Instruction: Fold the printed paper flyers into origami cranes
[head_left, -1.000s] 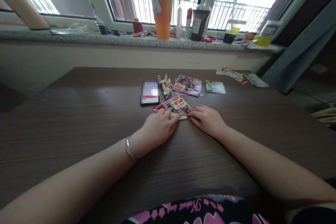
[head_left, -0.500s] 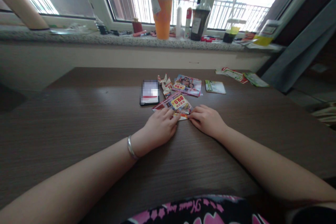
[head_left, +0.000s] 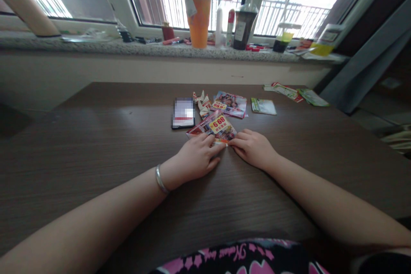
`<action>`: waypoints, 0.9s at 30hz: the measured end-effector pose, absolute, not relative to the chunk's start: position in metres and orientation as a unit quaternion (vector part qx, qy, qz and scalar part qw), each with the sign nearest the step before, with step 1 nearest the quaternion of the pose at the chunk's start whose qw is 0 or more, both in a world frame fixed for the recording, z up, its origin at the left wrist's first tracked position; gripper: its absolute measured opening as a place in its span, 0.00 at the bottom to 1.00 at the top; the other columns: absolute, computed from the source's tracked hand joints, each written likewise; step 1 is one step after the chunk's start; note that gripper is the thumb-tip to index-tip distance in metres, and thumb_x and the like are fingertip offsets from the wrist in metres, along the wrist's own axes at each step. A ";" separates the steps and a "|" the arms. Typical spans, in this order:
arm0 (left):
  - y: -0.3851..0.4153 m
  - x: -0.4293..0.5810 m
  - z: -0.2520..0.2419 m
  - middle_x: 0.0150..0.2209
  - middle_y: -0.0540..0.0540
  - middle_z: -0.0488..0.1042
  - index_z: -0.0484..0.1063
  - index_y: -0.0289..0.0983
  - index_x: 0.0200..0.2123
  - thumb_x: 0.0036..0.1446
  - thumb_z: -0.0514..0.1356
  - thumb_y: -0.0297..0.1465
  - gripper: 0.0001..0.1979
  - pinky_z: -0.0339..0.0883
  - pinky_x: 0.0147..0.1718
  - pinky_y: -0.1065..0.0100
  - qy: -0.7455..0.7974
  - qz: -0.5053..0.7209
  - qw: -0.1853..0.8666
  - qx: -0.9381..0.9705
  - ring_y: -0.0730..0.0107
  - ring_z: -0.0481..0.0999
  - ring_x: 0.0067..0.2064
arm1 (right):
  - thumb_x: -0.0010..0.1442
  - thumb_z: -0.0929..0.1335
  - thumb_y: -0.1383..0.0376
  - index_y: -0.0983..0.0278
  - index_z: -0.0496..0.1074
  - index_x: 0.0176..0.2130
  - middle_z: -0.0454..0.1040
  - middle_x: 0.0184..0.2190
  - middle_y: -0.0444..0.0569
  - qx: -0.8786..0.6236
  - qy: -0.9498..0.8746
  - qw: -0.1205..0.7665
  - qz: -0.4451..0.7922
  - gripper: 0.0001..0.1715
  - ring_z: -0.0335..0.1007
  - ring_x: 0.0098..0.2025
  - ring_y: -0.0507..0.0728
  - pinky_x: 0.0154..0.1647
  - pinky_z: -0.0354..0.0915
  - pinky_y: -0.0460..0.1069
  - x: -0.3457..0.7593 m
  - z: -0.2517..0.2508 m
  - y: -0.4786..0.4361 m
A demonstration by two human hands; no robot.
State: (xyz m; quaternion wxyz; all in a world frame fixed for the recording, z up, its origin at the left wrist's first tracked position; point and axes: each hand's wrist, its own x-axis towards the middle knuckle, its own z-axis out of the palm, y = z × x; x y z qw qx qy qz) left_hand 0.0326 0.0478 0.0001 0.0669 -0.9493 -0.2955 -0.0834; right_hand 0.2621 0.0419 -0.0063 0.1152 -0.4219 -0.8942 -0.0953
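Note:
A folded colourful flyer (head_left: 215, 127) with a yellow price tag lies on the dark wooden table (head_left: 96, 145). My left hand (head_left: 192, 159), with a silver bangle on the wrist, presses its fingertips on the flyer's near left edge. My right hand (head_left: 253, 147) pinches the flyer's near right corner, fingers curled. Both hands meet at the paper's front edge.
A phone (head_left: 183, 113) lies left of the flyer. Behind it sit a small folded paper shape (head_left: 201, 102), another flyer (head_left: 230, 104), a green card (head_left: 263, 106) and more leaflets (head_left: 289, 92). Drink cups (head_left: 199, 10) and bottles (head_left: 224, 8) stand on the windowsill.
The flyer's far part has tilted up and turned a little as the fingers worked its near edge; both hands stayed in nearly the same spot.

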 end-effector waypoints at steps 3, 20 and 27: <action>0.048 0.033 0.000 0.46 0.39 0.69 0.66 0.39 0.57 0.64 0.52 0.38 0.20 0.63 0.48 0.55 -0.292 -0.088 0.069 -0.950 0.56 0.67 0.47 | 0.65 0.62 0.65 0.60 0.76 0.42 0.75 0.36 0.49 -0.401 -0.904 0.121 -0.089 0.13 0.64 0.39 0.57 0.40 0.59 0.50 0.262 -0.006 0.042; 0.048 0.032 -0.003 0.46 0.39 0.69 0.66 0.39 0.55 0.64 0.52 0.38 0.19 0.63 0.47 0.56 -0.292 -0.078 0.084 -0.949 0.55 0.68 0.46 | 0.62 0.64 0.65 0.61 0.77 0.38 0.75 0.39 0.50 -0.449 -0.887 0.091 -0.058 0.11 0.69 0.43 0.56 0.42 0.63 0.49 0.266 0.002 0.041; 0.048 0.032 -0.005 0.47 0.39 0.69 0.66 0.39 0.56 0.64 0.52 0.38 0.19 0.63 0.47 0.56 -0.288 -0.085 0.086 -0.950 0.56 0.68 0.47 | 0.61 0.64 0.65 0.60 0.77 0.36 0.75 0.38 0.48 -0.473 -0.877 0.083 -0.036 0.11 0.71 0.41 0.56 0.39 0.63 0.48 0.273 0.004 0.043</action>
